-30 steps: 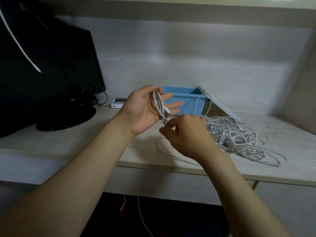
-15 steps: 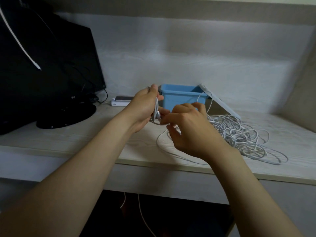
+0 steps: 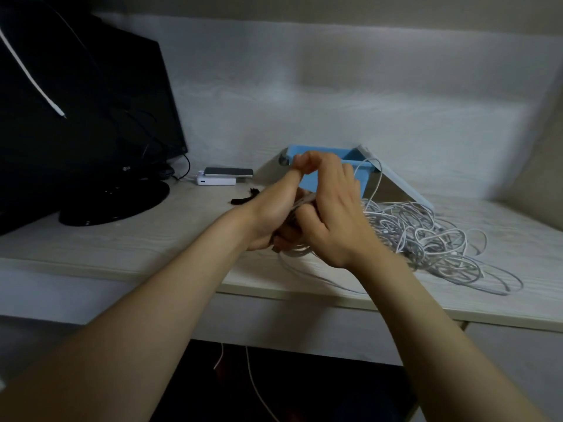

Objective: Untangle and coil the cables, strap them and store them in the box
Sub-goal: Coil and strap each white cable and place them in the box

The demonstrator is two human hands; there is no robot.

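A pale wood-grain desk (image 3: 152, 239) sits in a white-walled nook. A black monitor (image 3: 91, 117) stands at the left, with a white power bank (image 3: 216, 180) and a black strap (image 3: 243, 198) lying nearby. At the back is a blue box (image 3: 347, 154), its lid (image 3: 402, 184) leaning against it. A tangle of white cables (image 3: 426, 239) sprawls at the right. Both hands meet above the desk's front edge — the left hand (image 3: 271, 214) clasps a small cable bundle (image 3: 300, 204), and the right hand (image 3: 332, 220), fingers curled, grips it too.

Only legible txt: "LG" logo on monitor (image 3: 100, 123) bezel.
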